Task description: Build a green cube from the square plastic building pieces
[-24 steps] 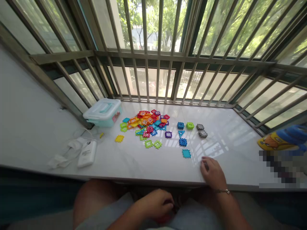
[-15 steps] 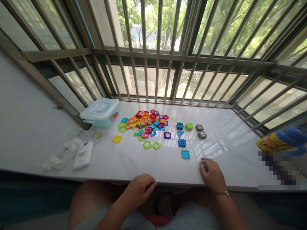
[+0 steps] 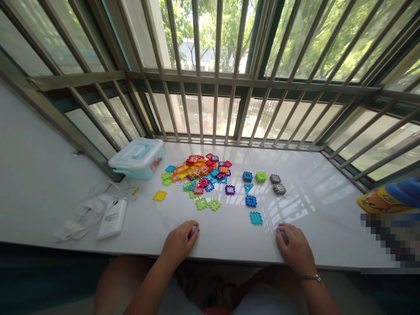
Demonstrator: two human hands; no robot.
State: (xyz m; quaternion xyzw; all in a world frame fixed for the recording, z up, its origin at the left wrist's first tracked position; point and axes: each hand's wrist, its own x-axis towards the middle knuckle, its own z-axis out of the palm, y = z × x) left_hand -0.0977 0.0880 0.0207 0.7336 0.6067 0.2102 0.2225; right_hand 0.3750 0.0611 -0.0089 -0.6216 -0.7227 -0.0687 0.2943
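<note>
Orange, blue and green toothed tiles, some latticed, partly heaped, hands curled, grip unclear

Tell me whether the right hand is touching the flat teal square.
No, the right hand is apart from the teal square, with white tabletop showing between them.

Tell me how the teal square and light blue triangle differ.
The teal square has a solid face; the light blue triangle has an open middle. The teal square has four sides, the light blue triangle three. The teal square lies nearer your right hand than the light blue triangle. Both have toothed edges.
</note>
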